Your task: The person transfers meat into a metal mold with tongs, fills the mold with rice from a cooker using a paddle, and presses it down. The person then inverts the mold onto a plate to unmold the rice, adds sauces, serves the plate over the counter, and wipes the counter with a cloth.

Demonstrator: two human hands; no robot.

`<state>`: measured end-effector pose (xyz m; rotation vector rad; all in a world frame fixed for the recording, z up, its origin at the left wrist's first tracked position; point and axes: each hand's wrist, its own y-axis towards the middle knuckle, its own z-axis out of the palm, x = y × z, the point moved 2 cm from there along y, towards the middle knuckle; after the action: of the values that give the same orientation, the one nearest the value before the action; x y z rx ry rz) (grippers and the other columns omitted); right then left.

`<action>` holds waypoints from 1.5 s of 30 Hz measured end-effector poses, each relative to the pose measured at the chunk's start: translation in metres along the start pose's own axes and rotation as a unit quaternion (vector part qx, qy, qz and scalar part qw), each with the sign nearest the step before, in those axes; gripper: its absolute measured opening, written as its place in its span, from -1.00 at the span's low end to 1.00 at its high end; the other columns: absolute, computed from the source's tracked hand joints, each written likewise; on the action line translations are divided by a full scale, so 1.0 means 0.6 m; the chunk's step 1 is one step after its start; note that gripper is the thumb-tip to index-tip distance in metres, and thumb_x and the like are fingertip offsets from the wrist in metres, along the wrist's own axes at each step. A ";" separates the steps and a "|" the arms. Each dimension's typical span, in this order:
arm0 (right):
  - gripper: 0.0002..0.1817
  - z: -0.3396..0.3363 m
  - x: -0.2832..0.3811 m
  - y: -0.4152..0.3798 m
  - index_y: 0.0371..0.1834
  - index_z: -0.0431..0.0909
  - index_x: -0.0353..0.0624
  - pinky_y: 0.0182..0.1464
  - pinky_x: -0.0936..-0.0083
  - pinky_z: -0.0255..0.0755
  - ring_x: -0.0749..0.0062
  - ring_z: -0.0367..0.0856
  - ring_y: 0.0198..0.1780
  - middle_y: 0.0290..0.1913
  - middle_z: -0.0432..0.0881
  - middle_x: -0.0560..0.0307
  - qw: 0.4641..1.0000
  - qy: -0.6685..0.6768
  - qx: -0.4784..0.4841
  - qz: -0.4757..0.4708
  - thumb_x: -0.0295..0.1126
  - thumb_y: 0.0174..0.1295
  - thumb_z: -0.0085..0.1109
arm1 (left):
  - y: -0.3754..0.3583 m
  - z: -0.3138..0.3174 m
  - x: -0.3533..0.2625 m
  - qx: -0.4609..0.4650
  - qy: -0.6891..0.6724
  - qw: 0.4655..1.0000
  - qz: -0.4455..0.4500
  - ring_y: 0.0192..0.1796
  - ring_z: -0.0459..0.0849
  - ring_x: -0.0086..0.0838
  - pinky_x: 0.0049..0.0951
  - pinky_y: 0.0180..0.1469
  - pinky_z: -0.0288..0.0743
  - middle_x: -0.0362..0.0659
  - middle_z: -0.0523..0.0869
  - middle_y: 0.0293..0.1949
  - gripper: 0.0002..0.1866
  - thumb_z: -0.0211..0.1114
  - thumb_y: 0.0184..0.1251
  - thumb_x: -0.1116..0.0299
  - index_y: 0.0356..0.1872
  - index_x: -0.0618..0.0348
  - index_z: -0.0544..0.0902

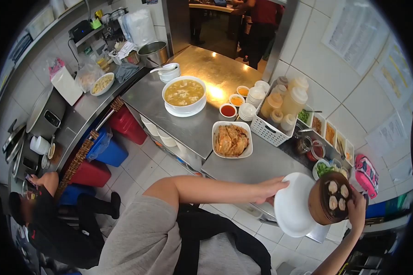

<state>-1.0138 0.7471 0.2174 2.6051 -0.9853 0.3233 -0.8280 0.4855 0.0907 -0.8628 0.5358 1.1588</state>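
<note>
My left hand [271, 189] grips the left rim of a white plate [293, 208], its fingers partly hidden under it. Just right of the plate, my right hand [356, 206] holds a round bamboo steamer [317, 205] by its right side. The steamer is tilted, and several dumplings [338, 195] lie on its dark inner surface. Plate and steamer are side by side in front of the counter. Beyond them on the metal counter is a square white bowl of reddish-brown food [232, 140].
A large soup bowl [185, 94], sauce cups [227, 110] and a white basket of bottles [271, 130] stand on the counter [147, 91]. Ingredient containers [330, 133] line the right side. A co-worker in black [55, 229] is at the left counter; another person stands beyond the opening.
</note>
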 end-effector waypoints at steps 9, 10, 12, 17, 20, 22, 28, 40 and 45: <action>-0.61 0.095 0.419 0.312 -0.08 0.48 -0.41 -0.41 0.44 0.34 0.39 0.46 -0.50 -0.51 0.53 -0.04 0.985 0.065 0.069 -0.144 -0.55 -0.03 -0.11 | -0.130 -0.213 -0.286 -0.035 -0.068 0.990 0.119 0.15 0.52 -0.34 -0.20 0.14 0.46 -0.13 0.48 0.14 -0.54 -0.03 0.41 0.12 0.26 -0.01 0.22; -0.61 0.118 0.461 0.345 -0.08 0.48 -0.41 -0.37 0.44 0.36 0.37 0.49 -0.47 -0.49 0.55 -0.04 0.984 0.076 0.062 -0.151 -0.54 -0.03 -0.11 | -0.151 -0.257 -0.319 -0.028 -0.066 0.989 0.126 0.14 0.52 -0.34 -0.21 0.17 0.44 -0.13 0.49 0.14 -0.55 -0.01 0.40 0.14 0.24 0.02 0.26; -0.63 0.174 0.522 0.432 -0.07 0.48 -0.40 -0.30 0.45 0.41 0.35 0.52 -0.42 -0.45 0.57 -0.02 0.974 0.132 0.057 -0.177 -0.49 0.04 -0.07 | -0.203 -0.338 -0.388 -0.046 -0.063 0.986 0.144 0.14 0.52 -0.34 -0.23 0.21 0.39 -0.12 0.50 0.14 -0.57 0.02 0.39 0.16 0.21 0.07 0.31; -0.51 0.308 0.619 0.636 0.07 0.43 -0.28 -0.15 0.46 0.46 0.38 0.54 -0.18 -0.20 0.60 0.00 0.963 0.265 0.016 -0.054 -0.10 0.25 0.01 | -0.280 -0.542 -0.549 -0.161 -0.016 0.966 0.203 0.10 0.55 -0.36 -0.20 0.13 0.48 -0.17 0.53 0.09 -0.57 0.00 0.40 0.16 0.23 0.00 0.27; -0.23 0.408 0.662 0.704 0.39 0.05 0.00 0.09 0.13 0.36 0.02 0.40 0.15 0.35 0.17 -0.04 0.860 0.471 0.168 0.104 0.23 0.24 -0.15 | -0.297 -0.649 -0.629 -0.187 -0.008 0.964 0.187 0.08 0.56 -0.36 -0.16 0.07 0.53 -0.18 0.52 0.09 -0.59 -0.05 0.43 0.20 0.25 -0.04 0.22; -0.18 0.471 0.710 0.735 0.41 0.00 0.01 0.12 0.07 0.33 0.07 0.29 0.21 0.32 0.15 -0.01 0.740 0.631 0.220 0.071 0.26 0.20 -0.12 | -0.277 -0.718 -0.659 -0.187 0.006 0.967 0.176 0.08 0.57 -0.36 -0.17 0.06 0.53 -0.17 0.52 0.09 -0.59 -0.05 0.43 0.20 0.25 -0.02 0.22; -0.45 0.643 0.737 0.857 0.28 0.23 0.00 0.02 0.16 0.37 0.27 0.38 0.04 0.12 0.40 0.23 0.756 0.611 0.139 0.190 -0.09 0.27 0.05 | -0.161 -0.928 -0.698 -0.161 0.090 0.983 0.025 0.16 0.49 -0.27 -0.06 0.16 0.39 -0.08 0.47 0.16 -0.26 -0.45 0.34 -0.30 0.26 0.03 0.29; -0.54 0.934 0.715 0.988 0.08 0.41 -0.40 0.05 0.44 0.35 0.30 0.50 0.01 -0.02 0.56 -0.07 0.810 0.566 0.050 0.148 -0.29 0.21 0.15 | -0.105 -1.079 -0.731 -0.320 0.239 0.917 -0.004 0.45 -0.38 -0.02 0.28 0.29 -0.15 0.05 -0.39 0.43 0.13 -0.33 -0.13 -0.66 0.42 -0.20 -0.32; -0.51 0.938 0.745 0.998 0.10 0.40 -0.39 0.05 0.40 0.34 0.27 0.49 0.03 0.00 0.55 -0.13 0.805 0.564 0.090 0.157 -0.27 0.20 0.18 | -0.164 -1.035 -0.780 -0.401 0.242 0.882 0.057 0.48 -0.28 -0.15 0.15 0.35 -0.20 -0.04 -0.25 0.45 0.08 -0.34 -0.05 -0.63 0.43 -0.13 -0.16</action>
<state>-1.0370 -0.1584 -0.0168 1.7446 -0.8733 1.8320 -0.8537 -0.2978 0.1153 -1.8945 0.5075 1.2864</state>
